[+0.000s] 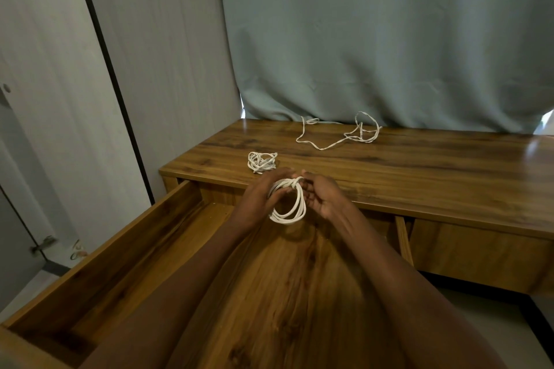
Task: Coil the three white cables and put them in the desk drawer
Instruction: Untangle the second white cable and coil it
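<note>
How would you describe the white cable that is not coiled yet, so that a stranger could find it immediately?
Start at the wooden desk top and go to its back edge, just below the grey-green curtain. There the loose cable lies sprawled in a long wavy line with a few open loops at its right end. Unlike the small coiled bundle near the front edge and the coil in the hands, it is spread out flat.

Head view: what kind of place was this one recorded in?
Probably a room in a home, such as a bedroom or study corner. A wood-grain desk with an open drawer stands against a grey-green curtain, beside pale panelled doors.
</note>
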The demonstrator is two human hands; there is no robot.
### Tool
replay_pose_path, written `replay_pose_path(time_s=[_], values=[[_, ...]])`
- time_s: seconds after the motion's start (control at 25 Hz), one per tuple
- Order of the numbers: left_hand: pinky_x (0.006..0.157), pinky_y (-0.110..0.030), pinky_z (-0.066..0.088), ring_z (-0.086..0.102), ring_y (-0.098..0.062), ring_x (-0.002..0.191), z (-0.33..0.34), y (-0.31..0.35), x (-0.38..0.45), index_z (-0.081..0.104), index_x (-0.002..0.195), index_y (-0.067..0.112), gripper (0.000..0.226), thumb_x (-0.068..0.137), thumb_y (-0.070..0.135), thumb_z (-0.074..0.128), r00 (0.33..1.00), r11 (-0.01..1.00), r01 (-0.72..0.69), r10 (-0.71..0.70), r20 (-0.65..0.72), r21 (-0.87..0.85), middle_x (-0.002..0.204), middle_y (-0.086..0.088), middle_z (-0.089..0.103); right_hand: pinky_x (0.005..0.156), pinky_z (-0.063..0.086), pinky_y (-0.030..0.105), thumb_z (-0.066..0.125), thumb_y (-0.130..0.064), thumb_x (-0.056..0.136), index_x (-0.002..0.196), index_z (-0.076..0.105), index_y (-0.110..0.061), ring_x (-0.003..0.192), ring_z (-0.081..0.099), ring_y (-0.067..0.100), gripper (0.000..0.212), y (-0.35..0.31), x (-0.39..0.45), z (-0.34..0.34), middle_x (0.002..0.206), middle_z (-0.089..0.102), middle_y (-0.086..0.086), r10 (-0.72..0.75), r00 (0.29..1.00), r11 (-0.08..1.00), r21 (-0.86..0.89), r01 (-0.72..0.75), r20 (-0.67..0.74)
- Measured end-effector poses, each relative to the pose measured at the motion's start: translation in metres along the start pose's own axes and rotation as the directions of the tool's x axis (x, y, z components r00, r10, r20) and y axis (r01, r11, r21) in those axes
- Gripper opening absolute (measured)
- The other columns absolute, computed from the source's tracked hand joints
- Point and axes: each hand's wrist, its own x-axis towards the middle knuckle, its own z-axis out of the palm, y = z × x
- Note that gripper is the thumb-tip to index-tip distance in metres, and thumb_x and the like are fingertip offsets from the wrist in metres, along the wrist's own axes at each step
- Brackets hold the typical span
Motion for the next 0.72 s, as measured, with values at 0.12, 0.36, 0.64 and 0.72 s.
replay_pose_path(time_s=[0.12, 0.36, 0.64, 0.72], values=[[0.090, -0.008, 0.038, 0.053, -0.002, 0.102, 0.001, -0.003, -0.002, 0.055, 0.139, 0.026, 0.041, 0.099, 0.018, 0.059, 0.994, 0.990, -0.108, 0.106, 0.024, 0.087, 0.114, 0.006, 0.059, 0.053, 0.058, 0.027, 0.061, -0.015, 0.098, 0.102, 0.070, 0.000, 0.048, 0.065, 0.015, 0.018, 0.007, 0.001, 0.003, 0.067, 0.071, 0.009, -0.019, 1.000, 0.999, 0.040, 0.019, 0.007], [0.077, -0.021, 0.049, 0.058, -0.011, 0.092, 0.003, -0.011, -0.004, 0.060, 0.136, 0.017, 0.038, 0.101, 0.029, 0.049, 0.994, 0.966, -0.082, 0.096, -0.048, 0.244, 0.110, -0.005, 0.061, 0.048, 0.053, 0.021, 0.061, -0.026, 0.100, 0.099, 0.071, -0.009, 0.057, 0.071, 0.013, 0.020, 0.004, -0.014, 0.002, 0.076, 0.076, 0.007, -0.200, 0.978, 0.966, -0.157, 0.208, 0.064], [0.086, -0.029, 0.051, 0.064, -0.014, 0.102, -0.006, -0.031, -0.002, 0.062, 0.126, 0.015, 0.037, 0.103, 0.035, 0.041, 0.983, 0.972, 0.106, -0.070, -0.172, 0.210, 0.116, -0.003, 0.068, 0.090, 0.055, 0.034, 0.068, 0.003, 0.083, 0.122, 0.060, -0.027, 0.102, 0.068, 0.013, 0.050, 0.025, -0.014, 0.021, 0.108, 0.070, -0.007, -0.339, 0.845, 0.675, -0.519, 0.525, 0.414], [0.082, -0.028, 0.050, 0.065, -0.013, 0.096, -0.005, -0.030, -0.002, 0.064, 0.122, 0.015, 0.029, 0.104, 0.029, 0.046, 0.981, 0.981, 0.110, -0.081, -0.175, 0.161, 0.110, -0.001, 0.070, 0.088, 0.055, 0.038, 0.063, 0.007, 0.083, 0.120, 0.060, -0.025, 0.099, 0.069, 0.017, 0.050, 0.028, -0.014, 0.022, 0.107, 0.070, -0.003, -0.392, 0.845, 0.652, -0.539, 0.534, 0.363]])
